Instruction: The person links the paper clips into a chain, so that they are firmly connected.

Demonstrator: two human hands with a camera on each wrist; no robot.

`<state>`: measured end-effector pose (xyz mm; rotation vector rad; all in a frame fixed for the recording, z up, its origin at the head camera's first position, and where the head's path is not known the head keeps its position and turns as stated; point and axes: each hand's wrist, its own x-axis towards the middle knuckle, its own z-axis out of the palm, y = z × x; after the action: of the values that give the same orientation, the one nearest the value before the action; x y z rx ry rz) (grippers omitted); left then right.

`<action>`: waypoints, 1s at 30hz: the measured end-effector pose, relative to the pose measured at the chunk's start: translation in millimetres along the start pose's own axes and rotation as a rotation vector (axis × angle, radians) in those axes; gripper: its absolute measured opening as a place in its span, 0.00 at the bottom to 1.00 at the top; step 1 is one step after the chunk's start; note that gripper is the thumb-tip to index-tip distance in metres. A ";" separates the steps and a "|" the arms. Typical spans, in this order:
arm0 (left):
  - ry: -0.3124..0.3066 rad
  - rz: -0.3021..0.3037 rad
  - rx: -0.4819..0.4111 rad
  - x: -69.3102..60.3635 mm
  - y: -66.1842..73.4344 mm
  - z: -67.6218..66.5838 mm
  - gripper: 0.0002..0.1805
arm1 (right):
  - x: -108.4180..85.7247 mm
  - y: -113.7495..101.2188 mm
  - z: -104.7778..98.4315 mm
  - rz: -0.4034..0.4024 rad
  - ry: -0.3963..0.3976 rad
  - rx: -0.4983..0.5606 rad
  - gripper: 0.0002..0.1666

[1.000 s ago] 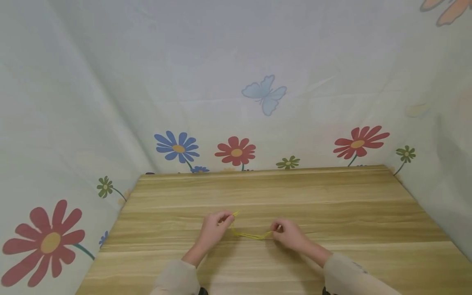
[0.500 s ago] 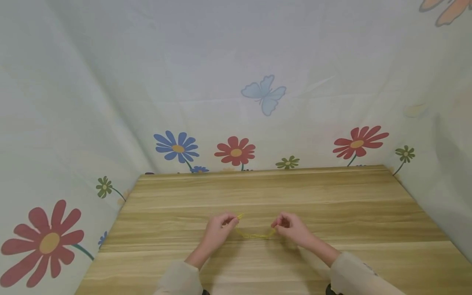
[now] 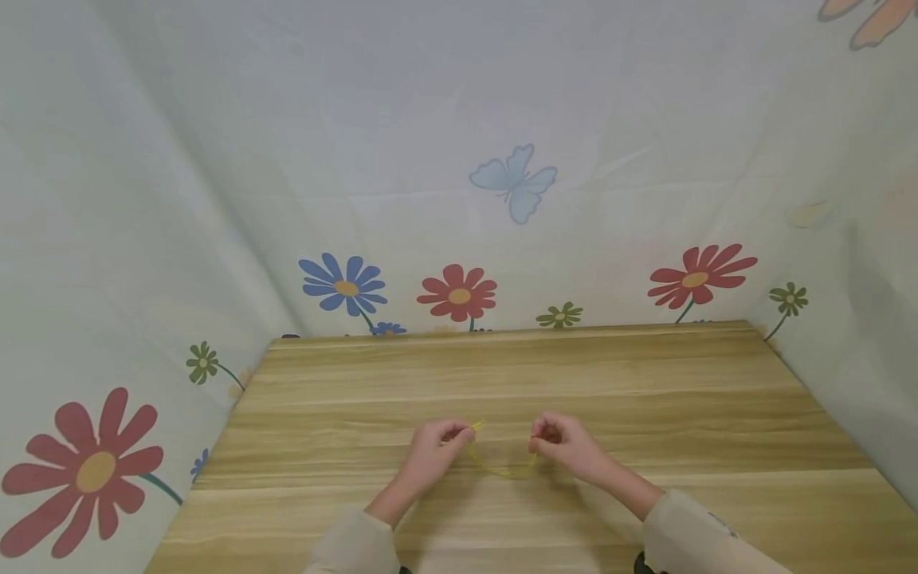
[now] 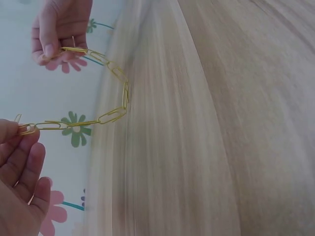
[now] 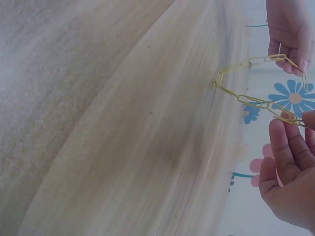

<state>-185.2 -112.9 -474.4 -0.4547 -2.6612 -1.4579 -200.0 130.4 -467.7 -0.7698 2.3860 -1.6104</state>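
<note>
A chain of several linked yellow paper clips (image 4: 113,114) sags between the two hands above the wooden table. In the head view the left hand (image 3: 433,450) pinches one end between thumb and fingertips, and a short piece of the end clip sticks out past the grip. Opposite it, the right hand (image 3: 566,446) pinches the other end. The right wrist view shows the chain (image 5: 253,102) curving down near the tabletop; whether its lowest links touch the wood I cannot tell. Parts of the end clips are hidden by the fingertips.
The wood-grain table (image 3: 502,367) reaches back to a pale cloth backdrop (image 3: 402,159) printed with flowers and a butterfly. Similar cloth walls stand along the left and right sides. Both forearms wear light sleeves (image 3: 355,542).
Both hands have come closer together, the left one shifting right. The chain between them now sags in a deeper, rounder curve. Both ends stay pinched.
</note>
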 end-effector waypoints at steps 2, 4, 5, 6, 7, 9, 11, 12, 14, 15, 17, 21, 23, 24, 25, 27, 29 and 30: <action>-0.014 -0.018 -0.010 -0.3 2.0 0.6 0.17 | -0.4 -1.9 0.7 -0.007 0.001 -0.022 0.05; -0.026 -0.028 -0.016 -1.0 5.1 0.8 0.17 | -0.9 -3.5 1.1 -0.020 -0.003 -0.026 0.04; -0.031 -0.027 -0.015 -1.2 6.2 1.0 0.17 | -0.9 -3.6 1.4 -0.025 -0.005 -0.026 0.04; -0.034 -0.035 -0.022 -1.5 8.1 1.1 0.18 | -1.9 -9.4 1.3 -0.033 -0.007 -0.029 0.04; -0.033 -0.038 -0.019 -1.5 9.3 1.8 0.17 | -2.9 -15.0 1.1 -0.037 -0.009 -0.028 0.04; -0.038 -0.027 -0.023 -2.2 12.3 2.2 0.17 | -4.3 -23.4 1.0 -0.050 -0.010 -0.030 0.04; -0.042 -0.025 -0.028 -2.4 14.7 2.8 0.17 | -5.5 -30.1 1.0 -0.056 -0.009 -0.033 0.04; -0.044 -0.028 -0.031 -2.5 15.7 3.2 0.17 | -5.7 -31.9 1.2 -0.057 -0.007 -0.036 0.04; -0.052 -0.028 -0.042 -2.6 17.2 3.5 0.17 | -3.8 -24.0 2.3 -0.051 -0.004 -0.043 0.04; -0.055 -0.036 -0.044 -2.4 17.5 4.1 0.16 | -3.2 -20.9 2.7 -0.046 -0.004 -0.045 0.04; -0.058 -0.040 -0.046 -2.2 18.4 5.0 0.16 | -2.2 -16.0 3.2 -0.036 -0.005 -0.051 0.05; -0.069 -0.041 -0.049 -2.5 20.6 7.3 0.17 | -2.5 -13.3 2.8 -0.031 -0.012 -0.063 0.08; -0.072 -0.038 -0.050 -2.5 21.7 8.9 0.17 | -2.7 -13.3 2.6 -0.041 -0.014 -0.073 0.09; -0.073 -0.038 -0.050 -2.4 21.9 9.8 0.16 | -2.8 -13.3 2.5 -0.047 -0.015 -0.079 0.10; -0.073 -0.038 -0.046 -2.3 22.1 10.7 0.16 | -2.6 -13.1 2.6 -0.052 -0.017 -0.086 0.11; -0.072 -0.040 -0.041 -1.9 22.5 12.6 0.16 | -2.2 -12.7 2.9 -0.063 -0.018 -0.103 0.11; -0.071 -0.039 -0.034 -1.6 22.6 14.3 0.16 | -1.7 -12.2 3.4 -0.071 -0.015 -0.119 0.10; -0.071 -0.037 -0.032 -1.3 22.6 15.1 0.16 | -1.4 -12.2 3.7 -0.075 -0.012 -0.129 0.10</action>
<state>-176.2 -89.2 -464.6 -0.4709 -2.7179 -1.5252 -193.3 124.5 -458.4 -0.9001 2.5005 -1.4849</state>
